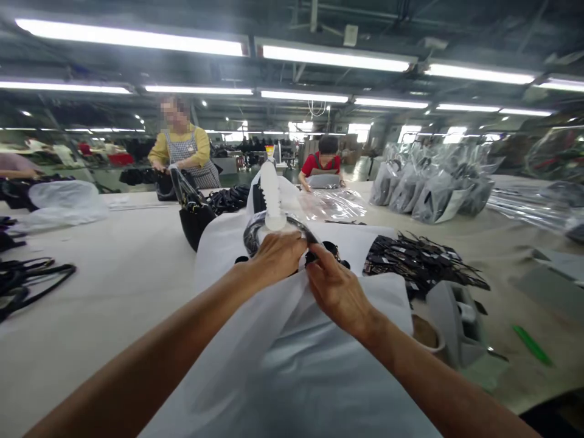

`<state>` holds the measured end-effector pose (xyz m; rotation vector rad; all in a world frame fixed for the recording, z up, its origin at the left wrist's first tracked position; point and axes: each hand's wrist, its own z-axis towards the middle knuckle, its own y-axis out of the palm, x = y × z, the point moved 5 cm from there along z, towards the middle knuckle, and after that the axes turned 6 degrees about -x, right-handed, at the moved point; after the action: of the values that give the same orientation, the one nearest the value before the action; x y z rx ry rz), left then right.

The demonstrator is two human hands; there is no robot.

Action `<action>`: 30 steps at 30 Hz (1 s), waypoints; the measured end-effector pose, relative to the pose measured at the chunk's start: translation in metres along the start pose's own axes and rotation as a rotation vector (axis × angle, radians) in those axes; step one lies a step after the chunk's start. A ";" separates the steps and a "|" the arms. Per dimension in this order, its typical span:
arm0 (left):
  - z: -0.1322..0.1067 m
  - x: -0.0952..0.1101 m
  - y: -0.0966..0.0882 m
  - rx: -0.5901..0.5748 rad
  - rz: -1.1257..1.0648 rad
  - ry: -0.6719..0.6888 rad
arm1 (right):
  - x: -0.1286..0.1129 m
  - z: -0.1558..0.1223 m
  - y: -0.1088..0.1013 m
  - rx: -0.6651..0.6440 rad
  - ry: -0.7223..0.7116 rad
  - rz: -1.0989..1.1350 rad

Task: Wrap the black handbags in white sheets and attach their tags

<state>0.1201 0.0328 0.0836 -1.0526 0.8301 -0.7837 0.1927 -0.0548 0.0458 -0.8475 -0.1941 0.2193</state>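
Note:
A bag lies in front of me on white sheeting (283,359), with a dark handle (252,234) in clear wrap arching up from it. My left hand (280,255) is closed at the bag's top, inside the arch; its fingertips are hidden. Close beside it, my right hand (335,286) pinches the near right end of the handle between thumb and fingers. Dark round parts (331,248) show just behind the right fingers. Beyond the hands stands a pale, ridged upright object (271,194) with a red and yellow top, its kind unclear.
A black handbag (194,222) stands left, by a pile of black straps (228,199). Right are many black tags (420,261), a grey tape dispenser (456,322), a green cutter (531,345) and plastic-wrapped bags (429,188). Two co-workers (187,152) (322,164) are across the table.

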 end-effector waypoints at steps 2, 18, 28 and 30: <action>0.004 -0.006 -0.004 -0.045 0.001 -0.053 | 0.003 0.011 0.008 -0.002 0.013 0.018; -0.100 0.102 0.028 0.189 0.158 0.203 | 0.008 0.059 0.017 -0.400 0.048 0.079; -0.056 0.057 0.102 0.377 0.188 -0.224 | 0.006 0.060 0.006 -0.397 0.048 0.099; -0.045 0.052 0.099 0.356 0.175 -0.220 | 0.008 0.060 0.007 -0.358 0.052 0.091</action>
<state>0.1200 -0.0004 -0.0323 -0.7223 0.5599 -0.6256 0.1844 -0.0052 0.0798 -1.2181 -0.1480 0.2510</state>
